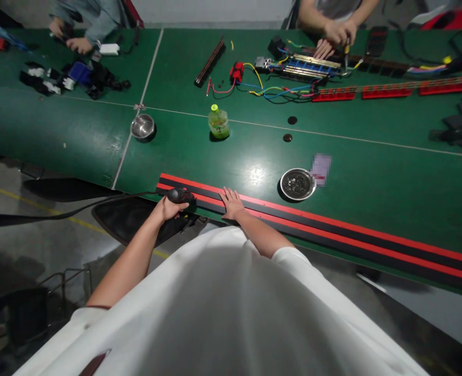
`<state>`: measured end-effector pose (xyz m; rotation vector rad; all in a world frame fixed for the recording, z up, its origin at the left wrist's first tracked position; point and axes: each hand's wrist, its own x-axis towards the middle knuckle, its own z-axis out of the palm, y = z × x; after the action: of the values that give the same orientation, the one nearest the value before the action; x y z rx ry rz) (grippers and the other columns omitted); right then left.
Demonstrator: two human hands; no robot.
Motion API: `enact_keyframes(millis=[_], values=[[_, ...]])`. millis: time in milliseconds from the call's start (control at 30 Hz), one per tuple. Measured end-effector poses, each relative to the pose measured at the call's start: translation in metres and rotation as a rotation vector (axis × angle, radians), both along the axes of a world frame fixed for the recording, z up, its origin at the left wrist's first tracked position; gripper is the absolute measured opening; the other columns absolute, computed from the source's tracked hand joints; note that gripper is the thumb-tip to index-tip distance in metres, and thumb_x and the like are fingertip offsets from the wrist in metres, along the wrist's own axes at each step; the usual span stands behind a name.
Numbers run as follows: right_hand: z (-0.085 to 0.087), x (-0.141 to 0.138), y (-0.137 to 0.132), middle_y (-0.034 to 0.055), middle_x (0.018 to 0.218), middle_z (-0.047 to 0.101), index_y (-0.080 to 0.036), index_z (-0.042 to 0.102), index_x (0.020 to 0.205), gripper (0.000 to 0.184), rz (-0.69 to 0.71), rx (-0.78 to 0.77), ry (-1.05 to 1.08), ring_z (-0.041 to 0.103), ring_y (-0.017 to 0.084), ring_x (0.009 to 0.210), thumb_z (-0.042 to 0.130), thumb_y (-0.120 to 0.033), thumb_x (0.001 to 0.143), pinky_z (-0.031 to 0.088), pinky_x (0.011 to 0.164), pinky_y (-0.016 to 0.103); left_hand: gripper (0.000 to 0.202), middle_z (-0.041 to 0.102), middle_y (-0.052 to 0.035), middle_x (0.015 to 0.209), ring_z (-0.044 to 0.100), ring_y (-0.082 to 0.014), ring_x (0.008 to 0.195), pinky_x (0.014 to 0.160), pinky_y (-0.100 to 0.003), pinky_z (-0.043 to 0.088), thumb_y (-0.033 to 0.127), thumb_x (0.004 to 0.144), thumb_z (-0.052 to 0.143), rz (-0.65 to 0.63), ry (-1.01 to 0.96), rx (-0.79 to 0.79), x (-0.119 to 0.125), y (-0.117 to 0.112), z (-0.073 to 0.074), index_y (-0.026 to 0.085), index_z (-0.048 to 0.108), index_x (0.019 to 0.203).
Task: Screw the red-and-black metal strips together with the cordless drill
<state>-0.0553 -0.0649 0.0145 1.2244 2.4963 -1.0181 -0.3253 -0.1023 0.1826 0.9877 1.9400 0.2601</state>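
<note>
A long red and black strip [332,227] lies along the near edge of the green table [234,156]. My right hand [233,203] rests flat on it near its left end, fingers stretched out. My left hand [170,209] is wrapped round a black corded tool [180,196] held at the strip's left end. The tool's black cable [78,208] runs off to the left. A steel bowl of small dark parts [296,184] sits just beyond the strip, to the right of my right hand.
A green drink bottle [218,122] and an empty steel bowl [142,126] stand mid-table. Across the table, one person's hands [334,39] work on a wired blue assembly [309,67]; another person's hands [72,39] handle black parts at far left. Red strips [387,91] lie at right.
</note>
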Motion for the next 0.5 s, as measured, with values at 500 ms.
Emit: enact_keyframes(millis=[500], values=[[-0.008, 0.004, 0.002, 0.0106, 0.178, -0.023, -0.026, -0.005, 0.174, 0.133, 0.101, -0.003, -0.136, -0.007, 0.042, 0.167, 0.084, -0.055, 0.08, -0.001, 0.132, 0.064, 0.024, 0.055, 0.001, 0.049, 0.046, -0.0118, 0.034, 0.032, -0.024, 0.036, 0.018, 0.066, 0.086, 0.29, -0.127, 0.084, 0.018, -0.008, 0.001, 0.018, 0.062, 0.064]])
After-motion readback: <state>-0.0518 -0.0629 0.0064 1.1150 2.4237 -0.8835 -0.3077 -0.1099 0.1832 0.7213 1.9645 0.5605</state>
